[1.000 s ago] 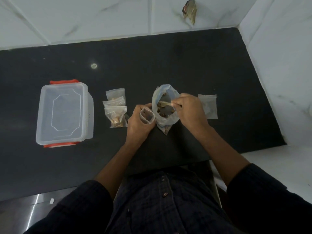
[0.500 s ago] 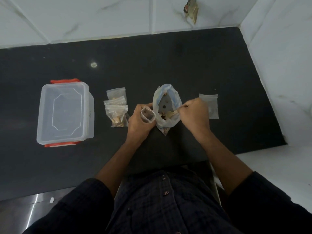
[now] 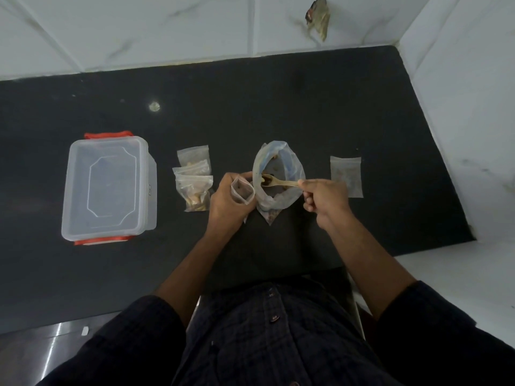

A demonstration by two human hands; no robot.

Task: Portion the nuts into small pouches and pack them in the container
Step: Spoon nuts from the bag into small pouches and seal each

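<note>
No words or brand names could be read on anything in the picture.

The left hand (image 3: 227, 203) sat in the middle of the frame, just left of the big bag. Its fingers curled around a small clear pouch (image 3: 243, 190), and the grip pinched the pouch so its mouth stood open and faced up. The left arm came up from the bottom of the frame with the sleeve pushed back.

The right hand (image 3: 324, 200) was just right of the big bag. Its thumb and fingers were pressed together on the end of a small wooden spoon (image 3: 280, 182). The spoon lay almost flat and pointed to the left. Its scoop end was over the open mouth of the big nut bag (image 3: 278, 176) and had something dark in it. Brown nuts showed through the bottom tip of the bag.

The big nut bag stood on the dark tabletop (image 3: 334, 112) between the two hands, and the left hand touched its edge.

Three filled pouches (image 3: 195, 182) lay in a small pile left of the left hand. Some pale nuts showed inside the lowest one.

A clear container (image 3: 108, 188) with red clips sat at the left of the frame, well apart from the hands. Its lid was on.

One flat pouch (image 3: 346, 176) lay on the tabletop at the right, just past the right hand.
</note>
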